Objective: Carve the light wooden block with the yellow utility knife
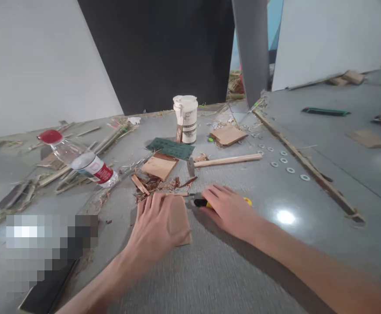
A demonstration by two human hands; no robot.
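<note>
My left hand [154, 218] lies over a small wooden block [180, 218] on the grey floor, its fingers reaching past the far edge. The block's right side shows, and the rest is under my palm. My right hand [224, 205] is closed over a yellow and black utility knife [248, 201], which lies crosswise beneath the fingers. Just beyond both hands is a thin wooden-handled tool [179, 194] with a dark metal tip. Brown wood shavings [164, 185] are heaped past my left fingers.
Farther out lie a hammer [228, 161], wooden blocks [159, 167], a dark green sheet [172, 148] and a white tub [186, 120]. A red-capped plastic bottle [88, 163] is at left. Several washers [283, 160] and a wooden strip [303, 163] lie right. Dark panels [164, 52] stand behind.
</note>
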